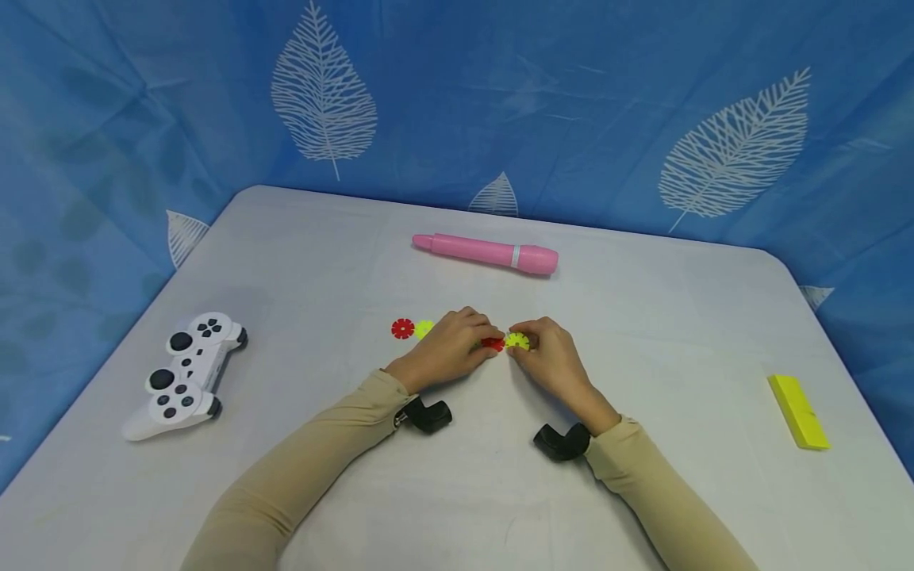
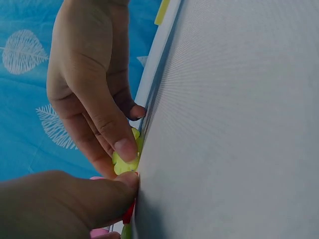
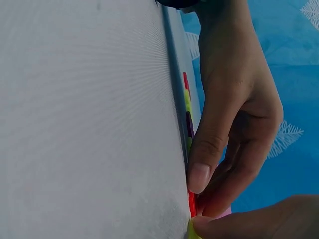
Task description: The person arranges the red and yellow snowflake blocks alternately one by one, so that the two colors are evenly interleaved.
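Observation:
A row of toothed plastic discs lies on the table, with a red disc (image 1: 403,328) at its left end and a yellow disc (image 1: 424,328) beside that. My left hand (image 1: 453,345) covers the middle of the row; from the right wrist view a purple disc (image 3: 190,124) shows there. Between its thumb and fingers, this hand pinches another red disc (image 1: 494,343). My right hand (image 1: 555,354) pinches a yellow-green disc (image 1: 517,340) by its right side, thumb (image 2: 125,149) on its near face. The two pinched discs meet edge to edge, low over the table.
Behind the hands lies a pink microphone-shaped object (image 1: 485,253). A white game controller (image 1: 189,377) is on the left of the white table (image 1: 400,507), and a yellow block (image 1: 799,412) near the right edge. Blue leaf-patterned cloth (image 1: 571,103) hangs behind.

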